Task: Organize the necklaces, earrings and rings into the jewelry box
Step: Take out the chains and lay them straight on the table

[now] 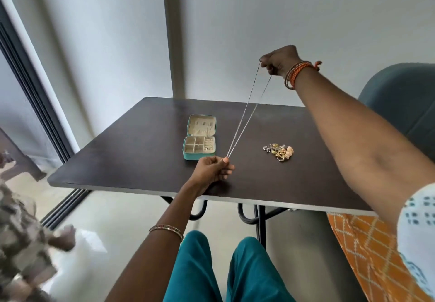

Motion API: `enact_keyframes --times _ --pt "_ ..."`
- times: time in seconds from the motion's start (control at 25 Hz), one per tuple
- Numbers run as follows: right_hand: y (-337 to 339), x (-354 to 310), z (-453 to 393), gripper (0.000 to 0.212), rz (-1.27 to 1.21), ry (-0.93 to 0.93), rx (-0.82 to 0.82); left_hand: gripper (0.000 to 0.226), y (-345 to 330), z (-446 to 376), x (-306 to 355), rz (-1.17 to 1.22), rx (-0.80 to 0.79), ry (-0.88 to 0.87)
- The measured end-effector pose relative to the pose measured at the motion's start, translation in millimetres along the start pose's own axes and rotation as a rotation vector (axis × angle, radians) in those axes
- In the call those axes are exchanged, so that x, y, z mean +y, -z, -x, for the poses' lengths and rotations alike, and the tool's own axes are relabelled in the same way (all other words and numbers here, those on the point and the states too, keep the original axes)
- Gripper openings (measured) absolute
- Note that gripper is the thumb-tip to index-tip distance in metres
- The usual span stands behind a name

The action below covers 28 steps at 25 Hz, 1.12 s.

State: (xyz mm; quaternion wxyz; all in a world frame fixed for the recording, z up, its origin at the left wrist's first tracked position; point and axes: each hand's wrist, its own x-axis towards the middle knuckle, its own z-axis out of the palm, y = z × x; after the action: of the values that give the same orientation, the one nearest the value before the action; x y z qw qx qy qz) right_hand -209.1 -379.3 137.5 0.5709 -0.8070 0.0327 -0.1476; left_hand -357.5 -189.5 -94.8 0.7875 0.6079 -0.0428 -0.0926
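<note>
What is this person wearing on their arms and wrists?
Both forearms are bare. The left wrist carries a thin bangle with small multicoloured stones. The right wrist has a stack of orange and reddish bangles plus an orange thread knotted beside them. At the right upper arm a short white sleeve with teal printed dots shows.

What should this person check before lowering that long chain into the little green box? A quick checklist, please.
1. Box open: the jewelry box lies flat on the table with its lid back. Ok.
2. Chain held at both ends: the right hand grips it high and the left hand pinches it low. Ok.
3. Chain free of knots: the necklace runs as two straight taut strands. Ok.
4. Path clear of the jewelry pile: the pile lies apart, to the right. Ok.
5. Free necklace spot in the lid: too small to see. Cannot tell.
</note>
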Motion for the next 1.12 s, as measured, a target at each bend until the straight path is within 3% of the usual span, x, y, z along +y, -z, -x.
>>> enact_keyframes --times 0.12,0.24,0.32,0.4,0.56,0.64,0.72,0.8,0.88,0.96,1.12 --pt "3.4 9.3 -6.5 0.018 -0.028 -0.030 0.038 0.013 -1.8 0.4 -1.9 -0.020 0.033 -0.020" --pt "5.7 19.2 -9.7 0.013 -0.017 -0.054 0.073 0.010 1.7 -4.2 -7.8 0.031 0.169 -0.120" --pt "7.5 25.4 -7.3 0.004 -0.035 -0.097 -0.023 0.008 8.4 -6.0 -8.5 0.059 0.293 -0.190" --pt "12.0 35.0 -5.0 0.018 -0.008 -0.071 -0.216 0.006 19.6 -8.1 -6.9 0.054 0.448 -0.261" --pt "36.3 46.8 3.8 0.015 0.425 0.158 -0.568 0.008 49.5 -2.3 5.9 -0.105 0.756 -0.440" --pt "46.5 47.6 2.4 0.013 0.830 0.309 -0.594 0.008 59.8 5.7 14.9 -0.238 0.782 -0.544" --pt "50.4 53.8 -4.9 0.014 1.054 0.419 -0.488 0.009 59.9 11.3 21.4 -0.447 0.696 -0.642" --pt "48.9 66.3 -11.4 0.018 1.109 0.441 -0.334 0.008 49.9 13.5 21.0 -0.772 0.488 -0.789" --pt "43.0 83.5 -15.9 0.025 1.045 0.351 -0.252 0.009 34.0 11.4 14.9 -1.159 0.194 -0.942" --pt "34.6 98.2 -14.3 0.018 0.926 0.250 -0.205 0.015 14.8 7.3 5.1 -1.424 -0.021 -1.027" --pt "14.3 120.6 -22.8 0.021 0.699 0.135 -0.145 0.026 -14.4 7.7 -18.0 -1.575 -0.147 -1.072"
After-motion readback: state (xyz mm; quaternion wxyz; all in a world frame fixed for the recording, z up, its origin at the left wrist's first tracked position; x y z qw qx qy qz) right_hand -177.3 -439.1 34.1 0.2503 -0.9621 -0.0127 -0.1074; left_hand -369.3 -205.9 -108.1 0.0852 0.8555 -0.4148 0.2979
